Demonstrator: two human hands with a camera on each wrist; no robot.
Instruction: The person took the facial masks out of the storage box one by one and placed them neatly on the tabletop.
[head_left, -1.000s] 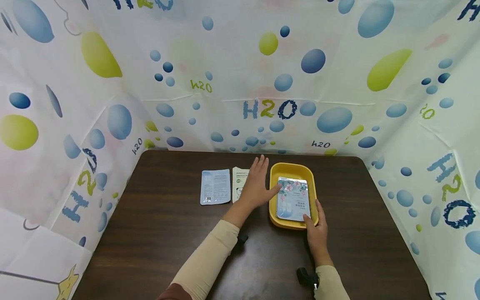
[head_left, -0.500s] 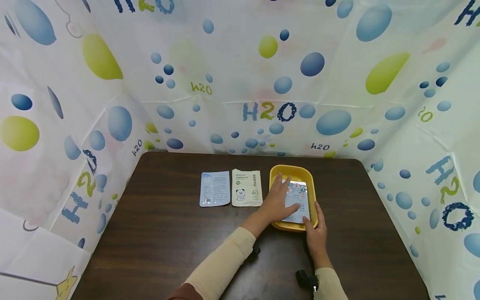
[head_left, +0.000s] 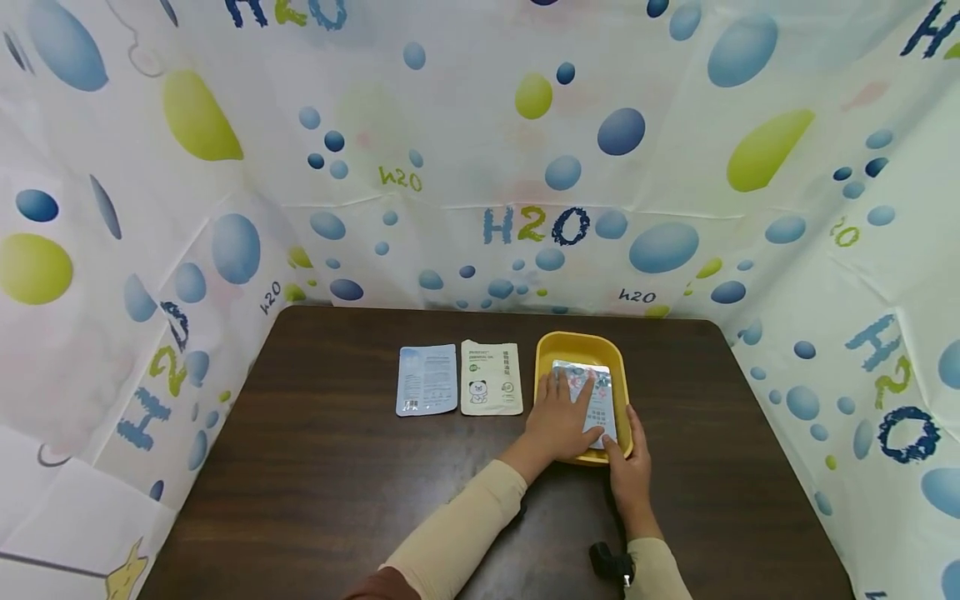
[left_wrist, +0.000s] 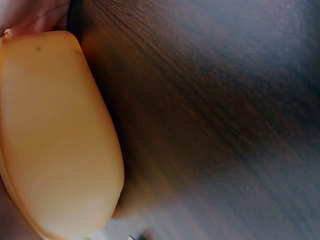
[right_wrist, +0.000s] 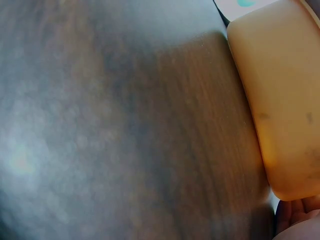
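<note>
Near the back of the table stands a yellow plastic tray (head_left: pixel 576 342) with a silvery blue, flower-printed foil pouch (head_left: pixel 602 410) lying in it. My left hand (head_left: pixel 557 425) lies over the pouch's left part with its fingers spread and straight, covering much of it. At the tray's lower right corner my right hand (head_left: pixel 632 467) grips the rim, thumb on the inner side and fingers along the outer wall. Both wrist views are mostly filled by the tray's side wall (left_wrist: pixel 60 135) and dark wood; the hands show only at the edges there.
Left of the tray, a pale blue printed pouch (head_left: pixel 427 380) and a cream pouch with a bear picture (head_left: pixel 491 378) lie side by side. They rest on a dark wooden table (head_left: pixel 315 467). A white bubble-patterned sheet (head_left: pixel 450 108) hangs behind and around it.
My left hand has moved right and down from above the cream pouch onto the blue pouch in the tray, uncovering the cream one. The right hand keeps its hold on the tray.
</note>
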